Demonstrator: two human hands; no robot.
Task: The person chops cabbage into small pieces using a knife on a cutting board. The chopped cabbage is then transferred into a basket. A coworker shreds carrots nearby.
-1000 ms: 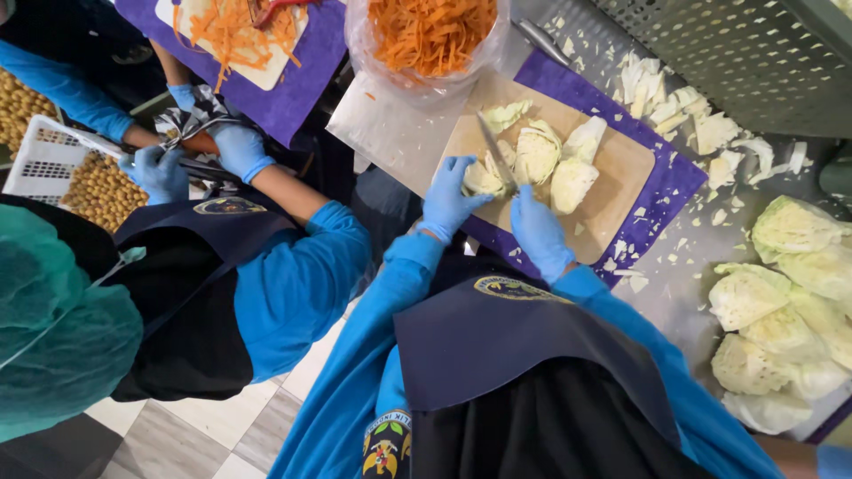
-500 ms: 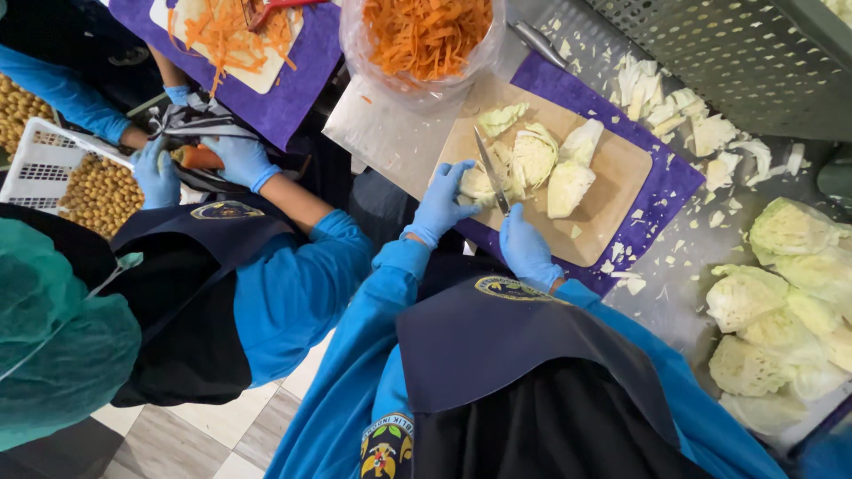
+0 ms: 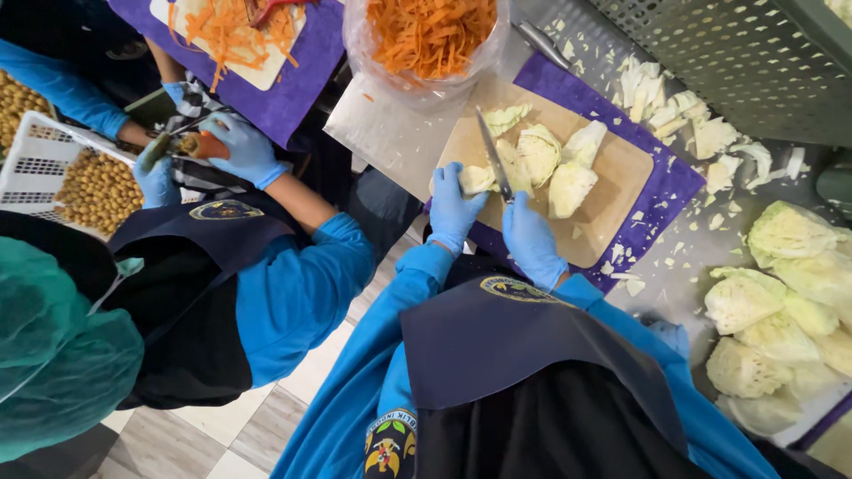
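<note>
Cutting cabbage on board.
L hand (image 3: 453, 208) closed on cabbage wedge (image 3: 477, 178); R hand (image 3: 531, 239) grips knife (image 3: 493, 155), blade against wedge on cutting board (image 3: 612, 200).

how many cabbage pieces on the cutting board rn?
4 on the wooden cutting board: one under the left hand, one at the top edge, one mid-board, and a pair-like chunk right. The hands may hide smaller bits.
</note>
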